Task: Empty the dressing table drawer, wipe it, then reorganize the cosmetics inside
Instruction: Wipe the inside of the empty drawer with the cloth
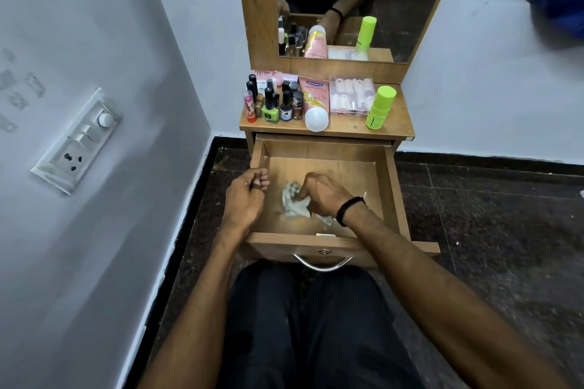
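Note:
The wooden drawer (392, 196) is pulled out below the dressing table top (347, 128). My right hand (319, 194) grips a crumpled pale cloth (294, 204) against the drawer's bare floor. My left hand (245, 196) rests on the drawer's left wall with its fingers curled and nothing visible in them. On the table top stand several nail polish bottles (275, 104), a pink tube (314, 104) with a white cap, a clear case of small items (352, 95) and a lime green bottle (380, 107).
A mirror (357, 0) rises behind the table top. A white wall with a switch panel (79, 139) is close on the left. Dark stone floor (489, 230) spreads to the right. My legs in dark trousers (316, 325) lie under the drawer's metal handle (322, 264).

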